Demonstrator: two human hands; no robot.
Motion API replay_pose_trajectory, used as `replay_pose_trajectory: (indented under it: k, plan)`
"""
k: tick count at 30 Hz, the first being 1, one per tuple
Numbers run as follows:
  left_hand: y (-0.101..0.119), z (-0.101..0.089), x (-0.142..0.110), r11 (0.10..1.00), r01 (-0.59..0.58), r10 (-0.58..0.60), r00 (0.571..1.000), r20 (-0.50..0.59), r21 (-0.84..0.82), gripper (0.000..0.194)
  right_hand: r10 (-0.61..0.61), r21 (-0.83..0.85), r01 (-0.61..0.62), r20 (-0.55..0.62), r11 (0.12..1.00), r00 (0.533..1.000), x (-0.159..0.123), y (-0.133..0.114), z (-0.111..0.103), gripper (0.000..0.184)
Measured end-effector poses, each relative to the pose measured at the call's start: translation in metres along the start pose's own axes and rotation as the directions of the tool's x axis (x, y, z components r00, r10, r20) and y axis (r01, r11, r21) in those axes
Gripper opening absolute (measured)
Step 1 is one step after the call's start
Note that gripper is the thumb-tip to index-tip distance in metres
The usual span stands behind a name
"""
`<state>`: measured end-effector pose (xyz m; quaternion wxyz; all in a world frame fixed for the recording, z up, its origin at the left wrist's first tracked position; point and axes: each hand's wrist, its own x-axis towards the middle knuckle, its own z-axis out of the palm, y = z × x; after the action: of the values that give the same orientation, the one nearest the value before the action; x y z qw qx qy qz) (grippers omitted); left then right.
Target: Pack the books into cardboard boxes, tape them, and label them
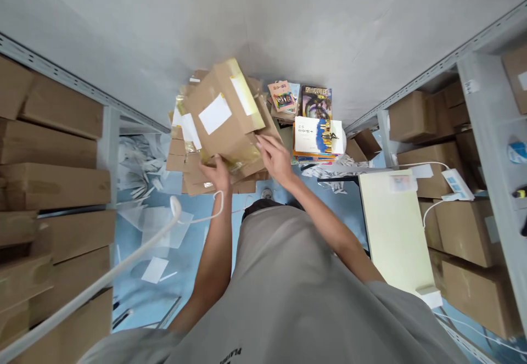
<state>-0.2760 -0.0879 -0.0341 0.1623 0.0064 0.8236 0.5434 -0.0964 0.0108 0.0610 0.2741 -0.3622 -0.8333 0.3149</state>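
Note:
A brown cardboard box (230, 125) with white labels and strips of yellowish tape is tilted in front of me; it looks partly flattened. My left hand (217, 173) grips its near lower edge, with the thumb on top. At the box's right edge, my right hand (275, 156) is closed with thumb and fingertips on the cardboard. Under it lies a pile of flattened cardboard (197, 184). Just right of the pile stand stacked books, topped by a white book (315, 135) with a blue and yellow picture. Behind that is a dark illustrated book (316, 101).
Shelves of cardboard boxes stand left (66, 185) and right (465, 227). A white bent tube (135, 257) crosses at lower left. Paper scraps (138, 161) litter the blue floor (181, 276). A pale table (395, 232) and a power strip (457, 184) are at right.

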Motion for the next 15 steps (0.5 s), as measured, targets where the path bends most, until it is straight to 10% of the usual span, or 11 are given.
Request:
replay_pose_trajectory:
  k: [7,15]
  plan:
    - [0.035,-0.007,0.001,0.958,0.013,0.016,0.995,0.099,-0.286,0.043,0.104,0.247,-0.053,-0.198,0.968,0.975,-0.006,-0.001,-0.032,0.046]
    - [0.135,0.031,-0.11,0.824,-0.305,0.451,0.863,0.226,-0.478,0.061,0.202,0.128,-0.156,-0.593,0.979,0.78,-0.067,0.016,-0.169,0.06]
